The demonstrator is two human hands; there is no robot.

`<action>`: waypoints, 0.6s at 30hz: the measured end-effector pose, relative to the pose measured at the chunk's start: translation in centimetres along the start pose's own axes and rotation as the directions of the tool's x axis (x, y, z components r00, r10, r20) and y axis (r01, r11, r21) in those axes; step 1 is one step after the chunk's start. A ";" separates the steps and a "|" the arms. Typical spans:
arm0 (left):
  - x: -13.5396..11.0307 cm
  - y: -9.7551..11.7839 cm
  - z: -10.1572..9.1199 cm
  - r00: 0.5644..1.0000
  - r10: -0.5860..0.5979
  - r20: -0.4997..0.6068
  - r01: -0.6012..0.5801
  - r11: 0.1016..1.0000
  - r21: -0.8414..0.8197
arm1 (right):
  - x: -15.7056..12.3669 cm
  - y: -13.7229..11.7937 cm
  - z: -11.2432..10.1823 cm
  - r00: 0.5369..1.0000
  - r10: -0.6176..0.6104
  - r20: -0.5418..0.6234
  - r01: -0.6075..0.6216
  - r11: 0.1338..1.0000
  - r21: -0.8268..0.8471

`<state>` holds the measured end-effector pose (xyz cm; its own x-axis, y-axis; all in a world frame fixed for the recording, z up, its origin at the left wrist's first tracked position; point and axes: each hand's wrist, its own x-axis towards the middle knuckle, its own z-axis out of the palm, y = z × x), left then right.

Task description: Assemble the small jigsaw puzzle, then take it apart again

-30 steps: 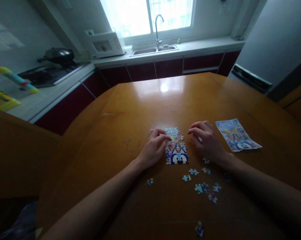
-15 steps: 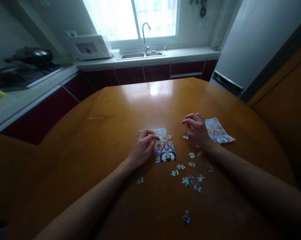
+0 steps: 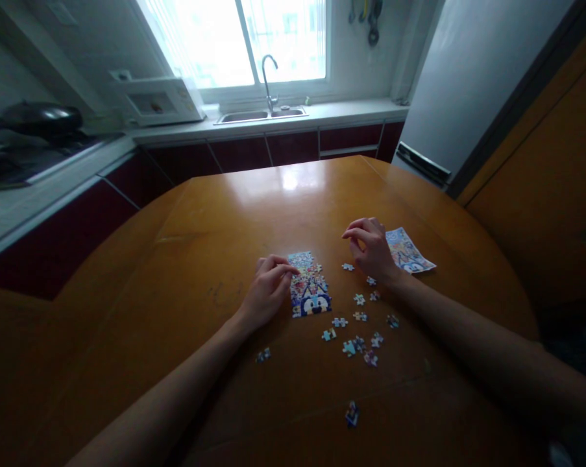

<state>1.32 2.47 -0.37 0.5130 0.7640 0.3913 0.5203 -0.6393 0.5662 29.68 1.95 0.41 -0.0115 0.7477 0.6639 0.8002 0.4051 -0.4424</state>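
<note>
A partly assembled jigsaw puzzle (image 3: 313, 295) with a blue dog face along its near edge lies on the wooden table. My left hand (image 3: 269, 285) rests at its left side, fingers stretched over the puzzle's edge. To the right, my right hand (image 3: 369, 245) hovers with bent fingers and a gap between thumb and forefinger; nothing shows in it. A loose puzzle piece (image 3: 348, 266) lies just below its fingertips. Beside that wrist is a printed picture sheet (image 3: 409, 251), partly covered by the hand. Several more pieces (image 3: 359, 299) are scattered nearer to me.
One stray piece (image 3: 263, 355) lies by my left forearm, another (image 3: 352, 414) close to the near side. Beyond the table (image 3: 215, 214) stand a sink (image 3: 244, 117), a microwave (image 3: 159, 102), a pan (image 3: 42, 120) on the stove and a fridge (image 3: 472, 78) at right.
The view has shifted slightly, so the whole scene sits further left. Both hands keep nearly the same pose, and the puzzle and loose pieces look unmoved on the table.
</note>
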 end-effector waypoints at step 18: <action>0.0 0.1 0.0 1.000 -0.014 0.012 0.014 1.000 0.004 | -8.6 -5.5 -8.1 0.863 0.066 0.501 -0.081 0.997 0.007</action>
<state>1.38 2.43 -0.28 0.5141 0.7716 0.3745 0.5299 -0.6291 0.5688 30.24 -11.00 1.99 -0.2573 0.9358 0.2411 0.7944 0.3469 -0.4985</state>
